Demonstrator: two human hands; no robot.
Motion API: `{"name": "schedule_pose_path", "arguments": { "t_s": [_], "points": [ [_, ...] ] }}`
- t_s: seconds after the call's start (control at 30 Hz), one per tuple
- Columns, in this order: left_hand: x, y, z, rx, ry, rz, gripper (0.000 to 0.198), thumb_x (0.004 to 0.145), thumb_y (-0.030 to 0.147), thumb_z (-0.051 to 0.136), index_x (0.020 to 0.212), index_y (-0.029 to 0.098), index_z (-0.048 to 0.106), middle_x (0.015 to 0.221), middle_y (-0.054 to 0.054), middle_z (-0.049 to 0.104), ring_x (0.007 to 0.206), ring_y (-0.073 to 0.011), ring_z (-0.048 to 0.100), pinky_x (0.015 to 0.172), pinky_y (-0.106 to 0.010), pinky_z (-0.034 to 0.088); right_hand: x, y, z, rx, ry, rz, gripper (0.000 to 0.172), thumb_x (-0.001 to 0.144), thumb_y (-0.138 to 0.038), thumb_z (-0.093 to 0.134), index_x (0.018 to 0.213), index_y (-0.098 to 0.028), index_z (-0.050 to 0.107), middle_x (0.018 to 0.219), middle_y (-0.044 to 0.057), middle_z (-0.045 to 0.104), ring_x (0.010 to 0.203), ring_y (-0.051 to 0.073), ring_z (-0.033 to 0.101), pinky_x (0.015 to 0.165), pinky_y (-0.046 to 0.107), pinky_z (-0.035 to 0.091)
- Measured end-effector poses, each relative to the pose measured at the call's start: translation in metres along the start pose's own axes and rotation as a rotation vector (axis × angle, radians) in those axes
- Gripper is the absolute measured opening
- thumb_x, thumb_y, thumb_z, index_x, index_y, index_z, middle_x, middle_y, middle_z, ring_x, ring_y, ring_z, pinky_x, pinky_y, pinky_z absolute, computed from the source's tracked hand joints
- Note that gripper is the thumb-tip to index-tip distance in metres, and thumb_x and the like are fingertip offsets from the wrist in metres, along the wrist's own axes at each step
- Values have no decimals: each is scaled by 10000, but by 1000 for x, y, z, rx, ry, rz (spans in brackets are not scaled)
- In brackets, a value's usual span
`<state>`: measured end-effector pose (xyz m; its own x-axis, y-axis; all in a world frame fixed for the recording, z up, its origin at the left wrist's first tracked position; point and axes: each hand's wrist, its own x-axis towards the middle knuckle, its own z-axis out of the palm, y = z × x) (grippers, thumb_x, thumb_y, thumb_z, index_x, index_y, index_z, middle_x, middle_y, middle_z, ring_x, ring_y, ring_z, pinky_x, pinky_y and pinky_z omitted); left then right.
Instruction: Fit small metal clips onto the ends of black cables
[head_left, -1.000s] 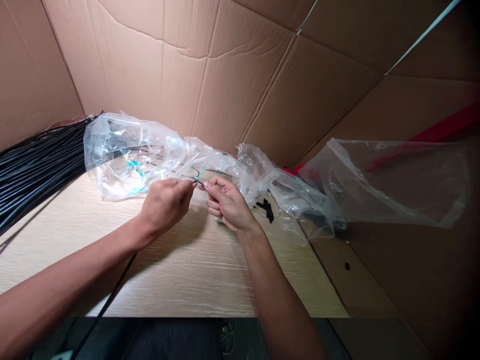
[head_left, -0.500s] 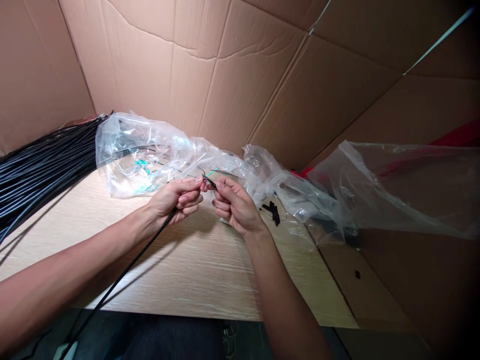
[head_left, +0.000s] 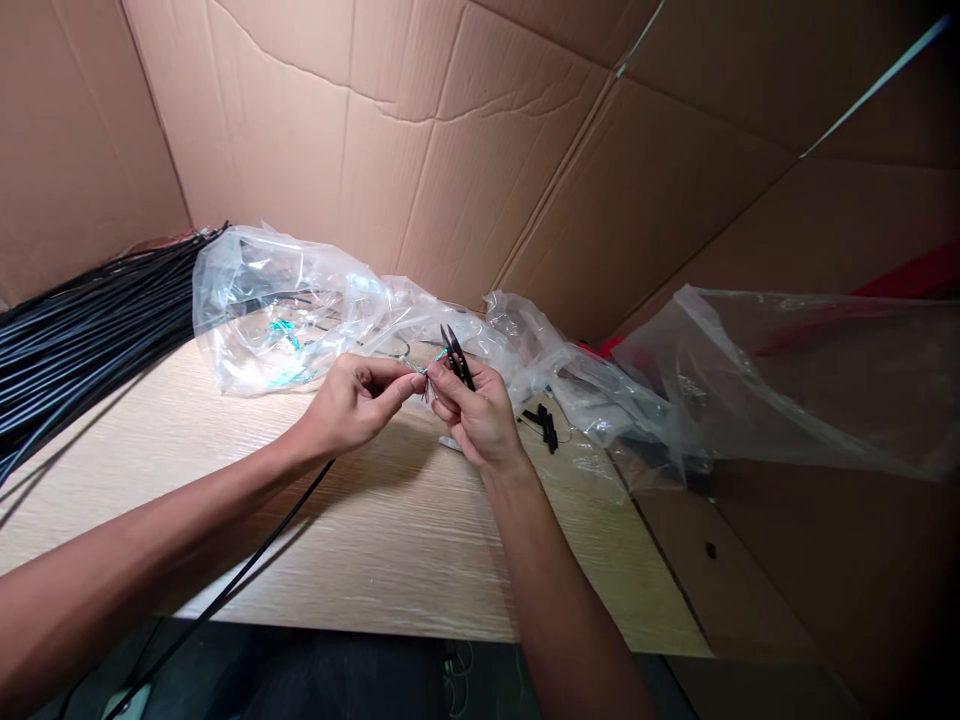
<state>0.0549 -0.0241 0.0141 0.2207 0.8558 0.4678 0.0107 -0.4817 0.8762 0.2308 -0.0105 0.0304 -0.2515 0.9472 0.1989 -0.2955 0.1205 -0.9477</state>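
The left hand (head_left: 352,405) pinches a thin black cable (head_left: 247,556) ending in a teal wire (head_left: 439,358), just beside the right hand (head_left: 474,418), which clamps small black snips (head_left: 456,357), now standing upright rather than angled toward the left fingers as earlier, above the wooden table (head_left: 390,540).

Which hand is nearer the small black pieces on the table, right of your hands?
The right hand is nearer: holding small black snips, it sits just left of the small black pieces. The left hand, pinching thin wires, is farther left, beyond the right hand.
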Motion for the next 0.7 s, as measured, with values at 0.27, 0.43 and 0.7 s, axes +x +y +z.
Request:
{"name": "schedule_pose_path", "arguments": {
  "t_s": [0.27, 0.43, 0.7],
  "points": [
    [5, 2, -1, -632, -231, -409, 364, 880, 503, 795, 797, 158, 714, 460, 77, 382, 444, -80, 274, 459, -221, 272, -3, -1, 9, 113, 28, 4, 312, 825, -339, 874, 757, -205, 600, 572, -111, 262, 520, 74, 177, 478, 245, 214],
    [0, 3, 3, -235, -89, -218, 319, 936, 452, 709, 801, 164, 731, 513, 48, 403, 492, -102, 296, 497, -252, 240, 0, -1, 14, 152, 75, -23, 323, 804, -309, 871, 736, -200, 574, 570, -115, 267, 505, 62, 148, 460, 254, 157],
    [0, 4, 3, -120, -113, -186, 348, 950, 460, 687, 746, 179, 688, 531, 45, 398, 496, -105, 280, 505, -263, 207, 0, -2, 13, 121, 144, -37, 242, 796, -290, 860, 805, -194, 638, 567, -116, 267, 504, 68, 158, 466, 260, 185]
  ]
}}
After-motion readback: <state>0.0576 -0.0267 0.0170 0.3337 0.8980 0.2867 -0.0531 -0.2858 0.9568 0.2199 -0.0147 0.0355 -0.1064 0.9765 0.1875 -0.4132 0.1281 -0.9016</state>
